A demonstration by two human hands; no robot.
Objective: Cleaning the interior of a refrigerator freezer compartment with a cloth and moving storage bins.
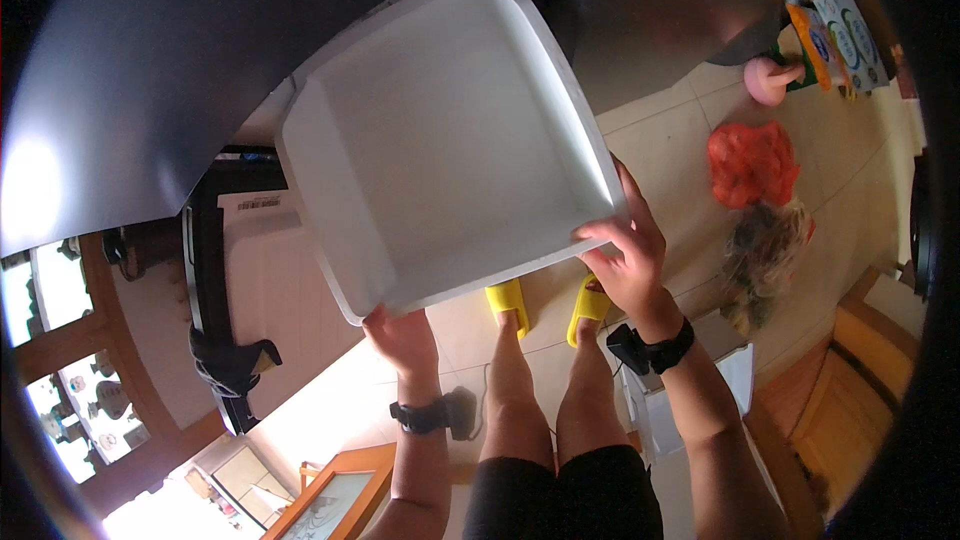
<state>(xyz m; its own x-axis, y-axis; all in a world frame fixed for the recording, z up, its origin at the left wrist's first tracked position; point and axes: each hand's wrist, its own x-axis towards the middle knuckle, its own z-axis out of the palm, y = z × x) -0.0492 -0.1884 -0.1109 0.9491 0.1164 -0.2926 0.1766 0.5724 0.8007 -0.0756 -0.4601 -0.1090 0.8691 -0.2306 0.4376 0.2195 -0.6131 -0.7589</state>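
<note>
A large white tray with raised sloping sides (457, 142) fills the middle of the view, its hollow side facing me. My left hand (403, 341) grips its near left corner, with the thumb on the rim and the other fingers hidden underneath. At the near right corner my right hand (628, 255) holds the rim, the thumb over the edge and fingers along the outer side. The tray's far end lies between dark smooth panels, one a large dark panel (150, 75) on the left. Whether the far end touches anything is hard to tell.
Left of the tray stands a pale appliance or box with a black frame (202, 270), a dark cloth (232, 360) hanging on it. On the tiled floor at right lie a red plastic bag (754, 165) and a clear bag (765, 255). A wooden chair (847, 405) is lower right.
</note>
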